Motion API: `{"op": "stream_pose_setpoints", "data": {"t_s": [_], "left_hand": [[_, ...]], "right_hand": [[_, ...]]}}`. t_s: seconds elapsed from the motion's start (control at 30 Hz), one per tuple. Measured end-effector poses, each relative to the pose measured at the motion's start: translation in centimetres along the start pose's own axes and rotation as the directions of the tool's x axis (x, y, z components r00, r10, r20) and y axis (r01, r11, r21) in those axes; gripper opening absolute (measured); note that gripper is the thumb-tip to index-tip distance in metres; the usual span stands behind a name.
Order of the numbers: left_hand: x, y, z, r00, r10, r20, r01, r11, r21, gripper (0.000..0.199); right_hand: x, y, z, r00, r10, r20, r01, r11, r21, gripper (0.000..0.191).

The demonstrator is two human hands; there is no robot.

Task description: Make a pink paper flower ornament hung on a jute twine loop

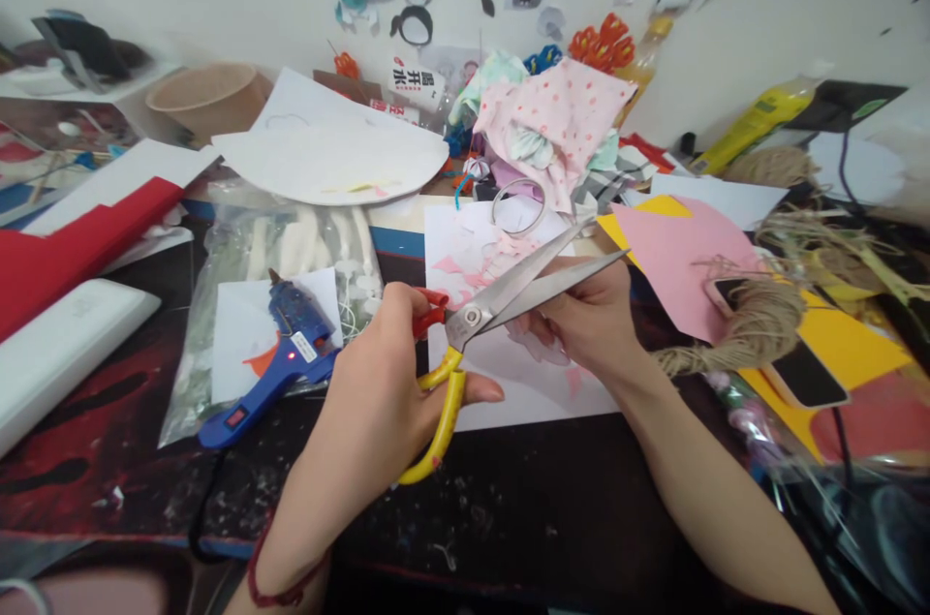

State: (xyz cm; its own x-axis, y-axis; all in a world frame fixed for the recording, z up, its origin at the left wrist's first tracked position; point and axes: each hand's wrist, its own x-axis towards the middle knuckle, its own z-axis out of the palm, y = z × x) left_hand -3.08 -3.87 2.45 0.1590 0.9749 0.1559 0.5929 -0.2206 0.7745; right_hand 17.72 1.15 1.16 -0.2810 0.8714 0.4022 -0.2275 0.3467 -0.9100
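Apparently between cuts, the left hand [378,387] gripped open yellow-and-red-handled steel scissors [473,316]; the right hand [600,320] pinched thin pale-pink pieces [550,349], fingers needing blade clearance.

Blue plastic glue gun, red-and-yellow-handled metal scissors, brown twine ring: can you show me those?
Blue plastic glue gun [256,394]: head view, on its handle.
Red-and-yellow-handled metal scissors [472,316]: head view, at the pivot.
Brown twine ring [787,313]: head view, on its right side.

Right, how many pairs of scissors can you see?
1: the scissors in the left hand, open blades reaching over the right hand. Others may be hidden.
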Motion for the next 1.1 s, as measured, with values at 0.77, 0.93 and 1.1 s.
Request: {"op": "stream_pose_setpoints", "data": {"t_s": [0.77,0.93,1.1], "left_hand": [[0.5,0.7,-0.7,0.998,0.009,0.064,-0.006,0.999,-0.050,0.048],[0.7,0.3,-0.8,0.999,-0.019,0.047,0.020,0.999,-0.027,0.052],[0.7,-0.5,-0.3,0.996,0.030,-0.081,-0.043,0.986,-0.161,0.043]], "right_hand": [[-0.1,0.1,-0.3,0.999,0.017,0.031,-0.016,0.999,-0.040,0.023],[0.1,-0.2,-0.2,0.998,0.035,0.044,-0.032,0.998,-0.047,0.022],[0.1,-0.6,0.1,0.996,0.066,0.066,-0.064,0.997,-0.033,0.021]]}}
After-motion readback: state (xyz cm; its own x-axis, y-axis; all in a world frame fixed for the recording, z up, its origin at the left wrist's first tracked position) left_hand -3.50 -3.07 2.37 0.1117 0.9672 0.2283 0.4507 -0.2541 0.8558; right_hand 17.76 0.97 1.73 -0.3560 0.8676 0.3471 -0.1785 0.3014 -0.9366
